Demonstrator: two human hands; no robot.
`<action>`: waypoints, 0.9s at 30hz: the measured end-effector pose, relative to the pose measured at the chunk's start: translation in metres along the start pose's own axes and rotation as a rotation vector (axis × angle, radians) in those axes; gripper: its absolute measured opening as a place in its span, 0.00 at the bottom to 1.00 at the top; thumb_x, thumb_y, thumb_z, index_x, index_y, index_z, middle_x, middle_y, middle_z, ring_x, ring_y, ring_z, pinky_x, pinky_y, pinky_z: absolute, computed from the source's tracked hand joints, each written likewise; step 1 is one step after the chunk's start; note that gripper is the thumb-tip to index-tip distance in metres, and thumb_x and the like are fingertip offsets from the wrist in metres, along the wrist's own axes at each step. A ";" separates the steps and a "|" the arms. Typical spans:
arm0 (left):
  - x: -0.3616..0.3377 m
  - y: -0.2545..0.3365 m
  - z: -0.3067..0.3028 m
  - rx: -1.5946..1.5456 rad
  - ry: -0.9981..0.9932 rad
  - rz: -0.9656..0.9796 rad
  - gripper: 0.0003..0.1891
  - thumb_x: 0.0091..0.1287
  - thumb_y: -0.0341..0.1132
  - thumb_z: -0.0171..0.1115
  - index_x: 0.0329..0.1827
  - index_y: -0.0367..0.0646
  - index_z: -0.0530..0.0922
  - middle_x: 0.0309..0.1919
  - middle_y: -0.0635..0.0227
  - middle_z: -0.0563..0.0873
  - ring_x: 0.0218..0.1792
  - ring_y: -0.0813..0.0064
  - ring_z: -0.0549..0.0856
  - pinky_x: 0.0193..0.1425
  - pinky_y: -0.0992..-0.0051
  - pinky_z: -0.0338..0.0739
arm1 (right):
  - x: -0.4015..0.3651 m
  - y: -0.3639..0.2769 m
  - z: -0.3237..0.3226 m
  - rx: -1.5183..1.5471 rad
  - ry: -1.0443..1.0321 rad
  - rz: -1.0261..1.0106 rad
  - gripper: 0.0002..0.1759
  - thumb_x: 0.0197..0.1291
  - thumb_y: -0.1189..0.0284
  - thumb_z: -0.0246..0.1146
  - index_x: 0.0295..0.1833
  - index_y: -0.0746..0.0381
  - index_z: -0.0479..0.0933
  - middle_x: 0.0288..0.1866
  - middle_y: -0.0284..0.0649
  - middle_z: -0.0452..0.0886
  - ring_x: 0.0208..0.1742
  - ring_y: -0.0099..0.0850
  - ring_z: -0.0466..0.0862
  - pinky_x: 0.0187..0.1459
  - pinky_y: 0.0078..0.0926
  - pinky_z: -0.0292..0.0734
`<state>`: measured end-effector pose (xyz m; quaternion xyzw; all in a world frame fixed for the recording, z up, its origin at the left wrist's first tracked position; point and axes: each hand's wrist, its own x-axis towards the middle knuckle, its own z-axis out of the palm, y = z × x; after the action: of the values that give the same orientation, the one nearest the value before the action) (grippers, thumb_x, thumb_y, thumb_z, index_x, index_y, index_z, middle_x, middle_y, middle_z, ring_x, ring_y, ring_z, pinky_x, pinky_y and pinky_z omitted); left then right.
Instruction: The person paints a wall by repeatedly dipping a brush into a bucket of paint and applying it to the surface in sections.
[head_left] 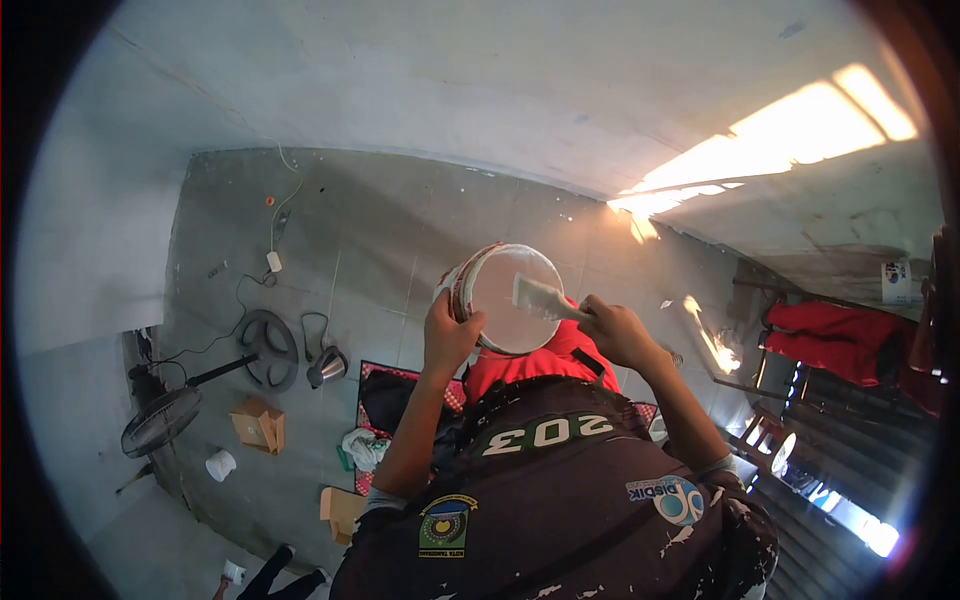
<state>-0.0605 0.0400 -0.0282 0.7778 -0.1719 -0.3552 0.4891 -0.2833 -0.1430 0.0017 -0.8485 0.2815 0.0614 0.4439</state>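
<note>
Both arms are lifted out in front of the chest, elbows bent, forearms bare below short sleeves. The left forearm [415, 430] runs almost straight up to the left hand [450, 335], whose fingers [466, 322] are hooked over and clamped, the back of the hand facing up. The right forearm [690, 405] slants inward from the far side, and the right hand [615, 332] is closed in a fist-like grip, knuckles uppermost. The two hands sit near each other, level, not touching.

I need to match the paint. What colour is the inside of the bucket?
White inside the bucket, like the brush; head view shows it best.
</note>
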 end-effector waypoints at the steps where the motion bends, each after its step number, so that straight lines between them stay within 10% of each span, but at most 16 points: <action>1: 0.008 0.004 0.007 0.011 -0.003 0.017 0.16 0.49 0.33 0.64 0.39 0.32 0.76 0.33 0.53 0.85 0.35 0.60 0.85 0.42 0.67 0.78 | 0.005 0.006 -0.006 -0.058 -0.033 0.015 0.11 0.61 0.69 0.60 0.46 0.62 0.72 0.33 0.51 0.82 0.35 0.54 0.81 0.36 0.49 0.73; 21: 0.053 0.025 0.033 0.119 -0.031 0.105 0.17 0.48 0.34 0.65 0.38 0.33 0.76 0.33 0.50 0.85 0.35 0.55 0.86 0.42 0.63 0.78 | 0.017 0.035 -0.017 -0.083 0.047 0.017 0.12 0.61 0.69 0.63 0.42 0.62 0.68 0.32 0.50 0.81 0.35 0.54 0.81 0.34 0.51 0.72; 27: 0.076 0.021 0.045 0.075 -0.132 0.142 0.14 0.49 0.33 0.65 0.36 0.33 0.75 0.29 0.57 0.83 0.32 0.67 0.84 0.38 0.68 0.77 | 0.023 0.058 -0.005 -0.024 0.134 0.094 0.11 0.61 0.66 0.62 0.43 0.59 0.70 0.32 0.50 0.81 0.34 0.54 0.81 0.35 0.52 0.73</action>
<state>-0.0387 -0.0448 -0.0510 0.7564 -0.2718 -0.3634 0.4712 -0.2957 -0.1829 -0.0455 -0.8417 0.3494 0.0283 0.4106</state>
